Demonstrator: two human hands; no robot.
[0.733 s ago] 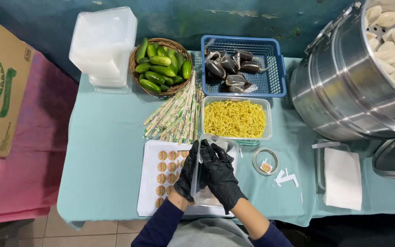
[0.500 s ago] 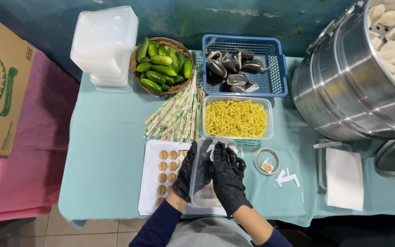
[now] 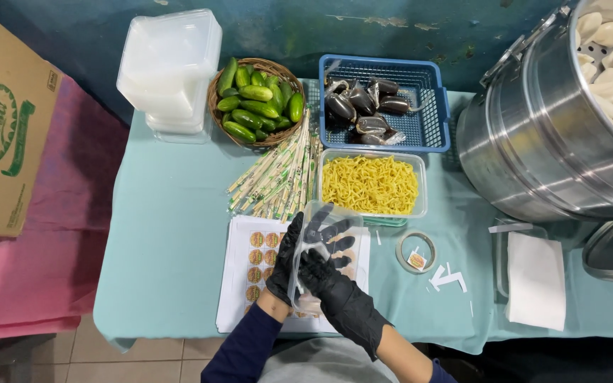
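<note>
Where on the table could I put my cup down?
Bare cloth lies left of the sticker sheets, below the clear tub stack. A smaller patch sits between the tape roll and napkin. It is crowded around the chopsticks and noodle tub.

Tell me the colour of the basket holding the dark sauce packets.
Blue basket, clearest in the head view.

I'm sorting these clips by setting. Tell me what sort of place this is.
Probably a small food stall's packing table: a large steel steamer pot of pale dumplings, a stack of clear plastic takeaway boxes, and a heap of paper-wrapped chopsticks.
</note>
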